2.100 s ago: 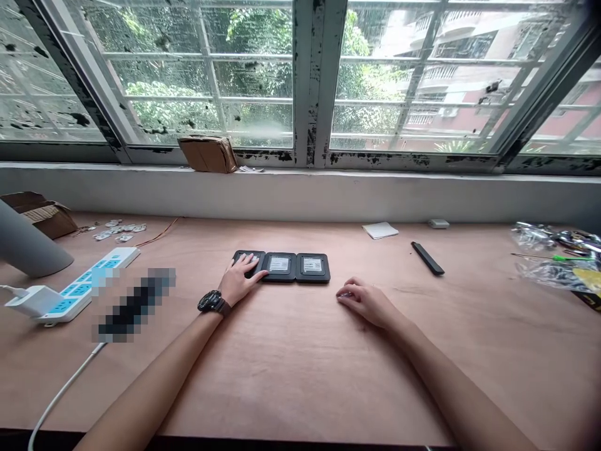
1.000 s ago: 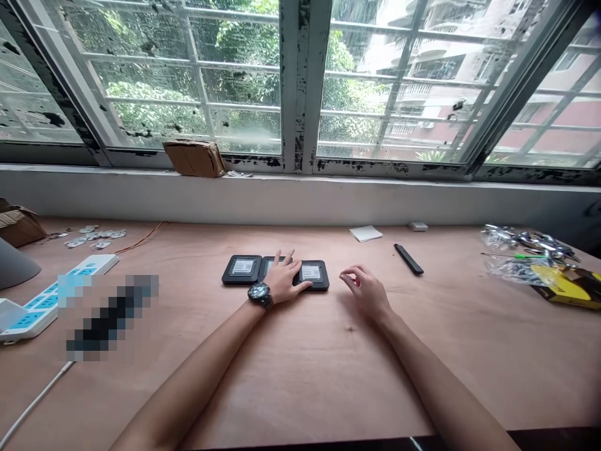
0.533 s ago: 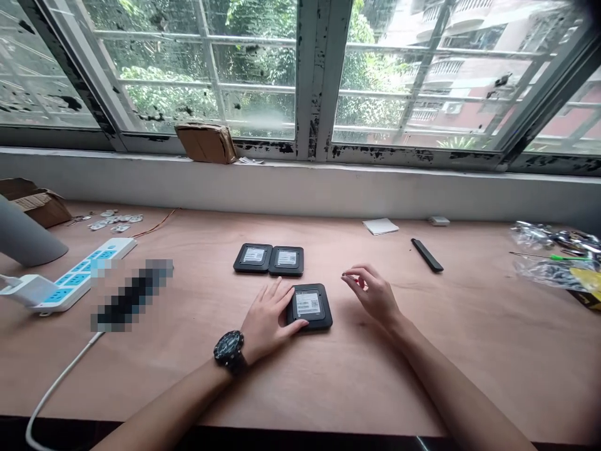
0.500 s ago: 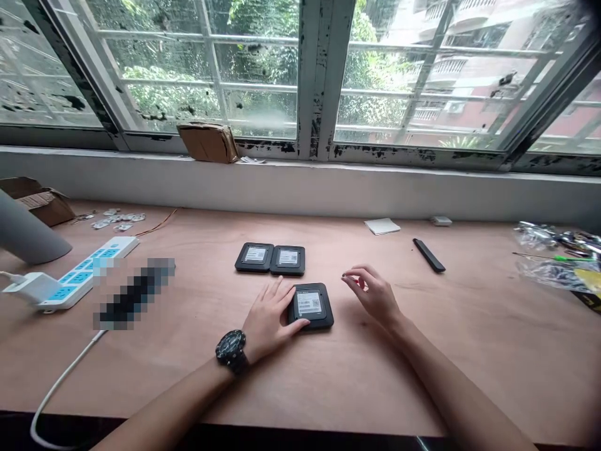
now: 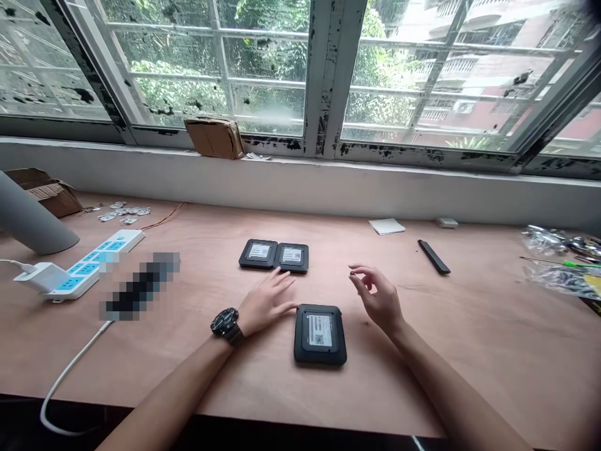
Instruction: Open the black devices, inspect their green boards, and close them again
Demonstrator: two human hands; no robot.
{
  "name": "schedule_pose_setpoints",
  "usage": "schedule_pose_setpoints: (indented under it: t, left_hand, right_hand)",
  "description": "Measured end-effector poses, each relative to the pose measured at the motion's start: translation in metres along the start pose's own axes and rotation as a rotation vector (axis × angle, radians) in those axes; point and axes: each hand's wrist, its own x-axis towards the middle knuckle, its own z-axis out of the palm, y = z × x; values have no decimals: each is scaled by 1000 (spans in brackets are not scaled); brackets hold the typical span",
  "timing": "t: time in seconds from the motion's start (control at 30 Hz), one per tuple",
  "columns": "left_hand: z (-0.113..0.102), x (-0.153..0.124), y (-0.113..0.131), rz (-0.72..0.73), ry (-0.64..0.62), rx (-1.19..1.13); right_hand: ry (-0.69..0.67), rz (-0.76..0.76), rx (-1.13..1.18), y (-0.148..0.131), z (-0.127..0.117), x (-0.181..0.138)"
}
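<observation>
A flat black square case (image 5: 320,357) lies near the table's front, its white label facing up. My left hand (image 5: 263,304), with a black watch at the wrist, is open with fingers spread. Its thumb tip is at the case's upper left corner; whether it touches cannot be told. Two similar labelled black cases (image 5: 258,254) lie side by side beyond the fingertips. To the right of the near case, my right hand (image 5: 378,297) is raised, thumb and forefinger pinched on a tiny dark piece (image 5: 352,273), too small to name.
At the left lie a white power strip (image 5: 101,257) with a plugged-in adapter and a blurred-out dark object (image 5: 141,288). A black bar (image 5: 434,257) and white paper (image 5: 387,226) lie at the right, with plastic bags (image 5: 558,275) farther over. A cardboard box (image 5: 215,138) stands on the sill.
The near black case has come toward me and been turned, so its label faces another way. My left hand has come off it. My right hand keeps its pinch.
</observation>
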Motion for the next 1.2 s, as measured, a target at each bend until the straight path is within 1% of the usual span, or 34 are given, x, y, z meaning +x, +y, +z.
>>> schedule_pose_setpoints:
  t: [0.03,0.1,0.17,0.23,0.37,0.53,0.6,0.67,0.8,0.93,1.2]
  left_hand:
    - [-1,-1,2,10,-10,-24]
    - [0,-4,10,70,-91,-95]
    - [3,-6,20,134,-183,-141]
    - [9,-8,30,158,-216,-136]
    - [21,-8,40,94,-174,-84]
    - [32,-5,45,33,-94,-85]
    - [35,-5,46,24,-74,-96]
    - [36,-4,47,23,-68,-102]
    - [37,-4,48,22,-74,-102]
    - [36,-5,48,11,-95,-96]
    - [37,-5,50,19,-85,-94]
  right_hand:
    - [-8,36,40,-1,2,-2]
    - [6,89,129,0,7,-6]
    - [46,107,203,1,10,-8]
    - [72,126,249,2,12,-9]
    - [110,181,310,-2,9,-9]
    - [181,233,422,-17,9,-12]
    - [169,245,479,-21,13,-15]
    - [140,222,497,-23,17,-19]
    - [98,136,453,-22,23,-25]
    - [81,98,419,-21,26,-26]
    - [26,118,440,-22,28,-24]
